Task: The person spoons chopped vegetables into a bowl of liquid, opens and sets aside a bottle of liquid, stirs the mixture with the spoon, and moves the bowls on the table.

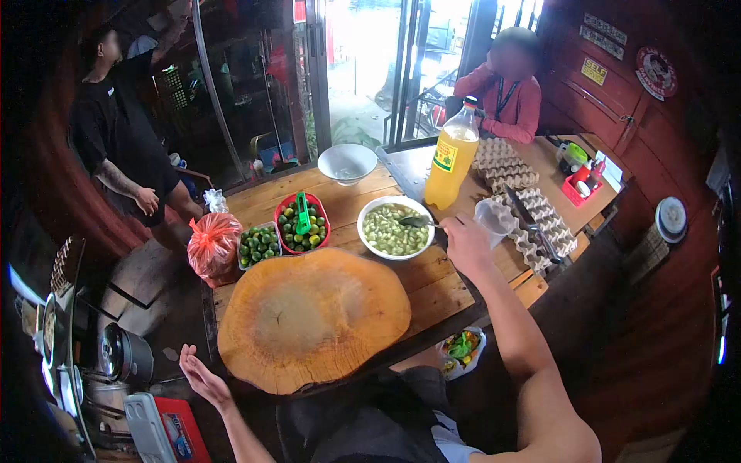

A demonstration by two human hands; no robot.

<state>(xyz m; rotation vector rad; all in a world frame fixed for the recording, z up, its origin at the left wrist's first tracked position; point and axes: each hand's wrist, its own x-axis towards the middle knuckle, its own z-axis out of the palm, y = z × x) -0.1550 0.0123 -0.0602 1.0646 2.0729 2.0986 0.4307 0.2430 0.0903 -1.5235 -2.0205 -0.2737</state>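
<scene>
My right hand (466, 241) grips the handle of a metal spoon (417, 221). The spoon's bowl end rests in a white bowl (367, 245) of chopped pale-green pieces in liquid (392, 233). Left of that bowl lies a thick round wooden chopping board (309, 316). Off the board's lower left edge, my left hand (202, 376) hangs in the air with its fingers stretched out, holding nothing. A clear plastic cup (495, 220) stands just right of my right hand, and a large bottle of yellow liquid (452, 158) rises behind the bowl.
Behind the board are a red basket of calamansi (302, 224) with a green peeler-like tool (302, 213), another calamansi tub (259, 245) and a red plastic bag (213, 245). Egg trays (502, 166) and a knife (525, 210) lie right. One person (123, 131) stands left; another (505, 92) sits opposite.
</scene>
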